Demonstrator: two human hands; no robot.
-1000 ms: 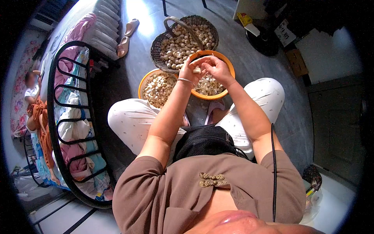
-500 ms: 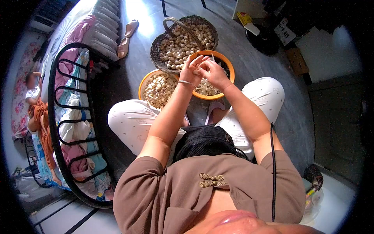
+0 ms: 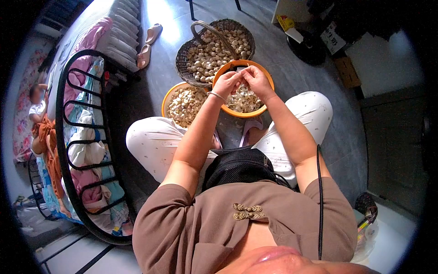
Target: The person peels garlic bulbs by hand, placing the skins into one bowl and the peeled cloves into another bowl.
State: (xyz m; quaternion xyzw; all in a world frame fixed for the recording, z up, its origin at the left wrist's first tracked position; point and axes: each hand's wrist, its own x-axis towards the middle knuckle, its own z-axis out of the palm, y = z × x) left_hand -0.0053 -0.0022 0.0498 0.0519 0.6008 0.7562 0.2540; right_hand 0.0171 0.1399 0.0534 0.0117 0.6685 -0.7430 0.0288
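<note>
Your left hand (image 3: 226, 85) and right hand (image 3: 258, 83) meet above the orange tub (image 3: 246, 114), fingertips pinched close, their grip unreadable, hiding some peelings (image 3: 246, 101). Garlic bulbs (image 3: 205, 59) fill the wicker basket (image 3: 183, 64) beyond; cloves (image 3: 185, 106) heap the left bowl (image 3: 165, 105); a black bed rail (image 3: 61, 137) stands farther left.

The left hand (image 3: 225, 85) and right hand (image 3: 258, 83) meet at the fingers above an orange-rimmed tub (image 3: 272, 83) of papery skins (image 3: 245, 101); anything between them is too small to tell. Beside it sits a bowl (image 3: 164, 102) of pale cloves (image 3: 185, 106), and beyond both, a handled wicker basket (image 3: 181, 65) of garlic bulbs (image 3: 206, 60).
</note>
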